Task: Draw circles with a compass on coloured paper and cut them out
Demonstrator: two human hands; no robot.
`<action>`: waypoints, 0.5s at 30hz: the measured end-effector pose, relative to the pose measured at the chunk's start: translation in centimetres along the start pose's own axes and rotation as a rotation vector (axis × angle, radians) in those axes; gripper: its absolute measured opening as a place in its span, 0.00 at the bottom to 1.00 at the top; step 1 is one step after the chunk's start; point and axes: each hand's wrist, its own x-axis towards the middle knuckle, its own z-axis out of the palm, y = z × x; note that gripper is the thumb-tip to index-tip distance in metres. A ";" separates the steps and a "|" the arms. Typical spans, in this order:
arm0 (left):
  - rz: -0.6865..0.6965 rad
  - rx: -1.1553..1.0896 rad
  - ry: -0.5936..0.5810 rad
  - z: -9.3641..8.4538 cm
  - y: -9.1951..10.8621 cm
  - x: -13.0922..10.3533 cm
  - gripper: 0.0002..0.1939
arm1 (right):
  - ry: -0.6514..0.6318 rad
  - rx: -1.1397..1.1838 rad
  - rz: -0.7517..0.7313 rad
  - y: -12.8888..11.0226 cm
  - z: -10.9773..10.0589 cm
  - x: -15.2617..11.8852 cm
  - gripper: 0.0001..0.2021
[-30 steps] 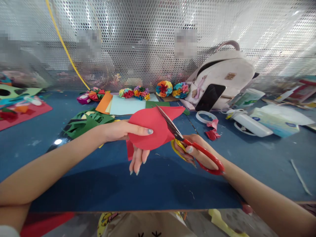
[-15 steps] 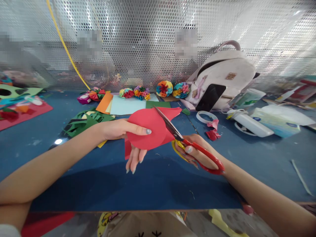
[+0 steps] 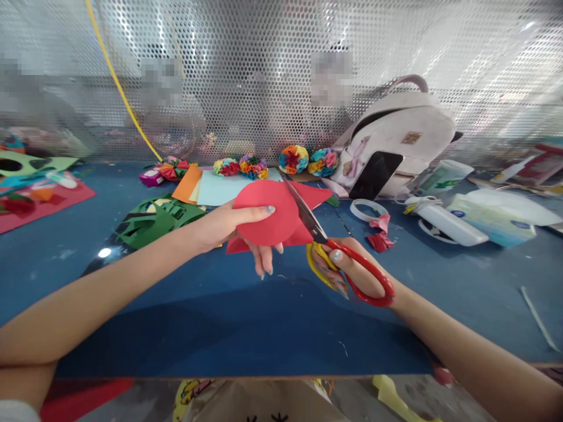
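Above the blue table, my left hand pinches red paper, thumb on top and the other fingers beneath. The part under my thumb has a rounded, circle-like edge. More red paper spreads out behind and below it to the right, ending in a pointed corner. My right hand grips scissors with one red and one yellow handle loop. Their dark blades lie along the right side of the rounded edge, tips pointing up and left. How far the blades are apart is hard to see.
Green paper scraps lie left of my hands. Light blue sheets and several colourful paper flowers are behind. Toward the right stand a pale backpack with a phone, a tape roll, a white glue gun and a tissue pack.
My left hand and the red paper have shifted slightly right and up, and the paper has turned. The scissors stay nearly in place, blades tilted a little steeper.
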 end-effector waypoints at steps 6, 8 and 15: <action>0.047 0.004 0.067 0.6 0.1 -0.1 0.26 | -0.003 0.025 -0.040 0.2 0.2 0.0 0.31; 0.042 0.013 0.065 0.6 0.3 -0.2 0.25 | -0.016 0.024 -0.049 0.3 0.2 0.0 0.29; 0.012 0.068 0.049 0.9 0.5 -0.2 0.24 | -0.078 -0.009 -0.129 -0.2 0.3 0.1 0.27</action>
